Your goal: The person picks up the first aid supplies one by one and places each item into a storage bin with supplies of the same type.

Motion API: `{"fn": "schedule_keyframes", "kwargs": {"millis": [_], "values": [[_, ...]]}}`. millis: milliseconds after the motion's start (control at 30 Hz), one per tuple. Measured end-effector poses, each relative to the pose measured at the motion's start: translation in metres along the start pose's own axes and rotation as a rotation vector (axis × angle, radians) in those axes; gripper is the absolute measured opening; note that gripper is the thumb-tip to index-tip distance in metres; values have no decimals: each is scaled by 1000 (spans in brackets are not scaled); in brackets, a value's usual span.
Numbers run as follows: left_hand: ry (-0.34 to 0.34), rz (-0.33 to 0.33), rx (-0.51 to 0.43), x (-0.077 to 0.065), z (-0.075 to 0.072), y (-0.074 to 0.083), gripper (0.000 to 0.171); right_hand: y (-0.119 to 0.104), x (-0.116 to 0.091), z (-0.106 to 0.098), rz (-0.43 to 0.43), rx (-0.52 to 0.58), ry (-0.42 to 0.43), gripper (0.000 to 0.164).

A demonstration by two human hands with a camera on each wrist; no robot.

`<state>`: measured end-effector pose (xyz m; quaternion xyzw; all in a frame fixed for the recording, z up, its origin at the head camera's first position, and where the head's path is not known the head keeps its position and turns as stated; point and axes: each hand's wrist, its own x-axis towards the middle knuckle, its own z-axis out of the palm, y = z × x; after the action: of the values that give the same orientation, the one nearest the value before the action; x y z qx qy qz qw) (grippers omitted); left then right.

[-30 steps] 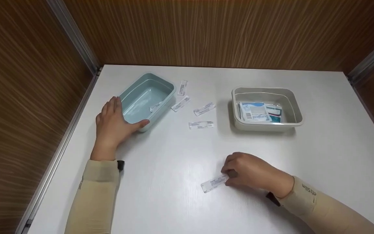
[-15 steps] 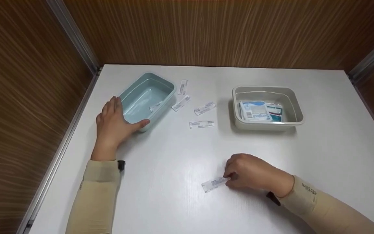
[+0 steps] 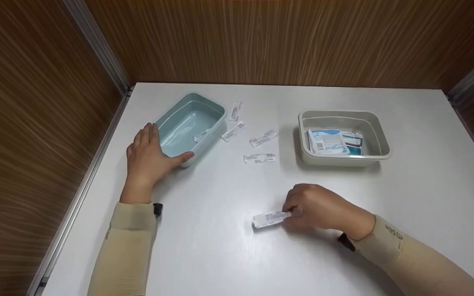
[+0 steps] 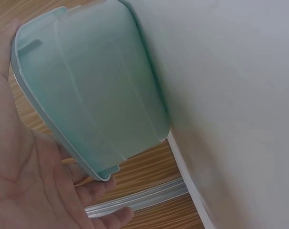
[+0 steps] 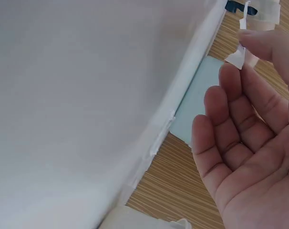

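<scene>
My right hand [image 3: 317, 209] pinches one end of a white wrapped adhesive bandage [image 3: 269, 219] between thumb and fingertips, low over the near part of the table. In the right wrist view the bandage [image 5: 237, 56] is seen nearly edge-on at the fingertips. My left hand [image 3: 146, 158] rests against the near left corner of a pale green bin [image 3: 204, 144], its thumb along the near side and its fingers stretched along the left side. One similar bandage [image 3: 201, 135] lies inside that bin. The left wrist view has the hand [image 4: 35, 167] beside the bin's outer wall [image 4: 101, 86].
Several wrapped bandages lie on the white table [image 3: 212, 246] right of the green bin, one of them [image 3: 259, 158] nearest me. A beige bin [image 3: 346, 161] at the right holds a blue-and-white packet [image 3: 327, 142] and teal packets [image 3: 354, 150]. Wood-grain panels [image 3: 261, 41] enclose the table.
My right hand has lifted the bandage slightly off the table and moved a little away from me. The left hand stays at the green bin. The whole view has shifted slightly.
</scene>
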<state>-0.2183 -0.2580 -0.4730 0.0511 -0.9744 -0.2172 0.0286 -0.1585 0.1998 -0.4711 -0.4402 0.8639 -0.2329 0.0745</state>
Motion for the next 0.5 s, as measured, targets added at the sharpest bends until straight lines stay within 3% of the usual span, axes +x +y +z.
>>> {"fn": "schedule_keyframes", "kwargs": {"millis": [200,367,500], "values": [[15,8,-4,2,-1,3,149,-11,29,-22,-48,21,54,10],[28,15,-4,2,0,2,148,-22,67,-40,-91,55,98,10],[20,5,-5,0,2,1,147,-25,101,-50,-80,87,116,11]]}}
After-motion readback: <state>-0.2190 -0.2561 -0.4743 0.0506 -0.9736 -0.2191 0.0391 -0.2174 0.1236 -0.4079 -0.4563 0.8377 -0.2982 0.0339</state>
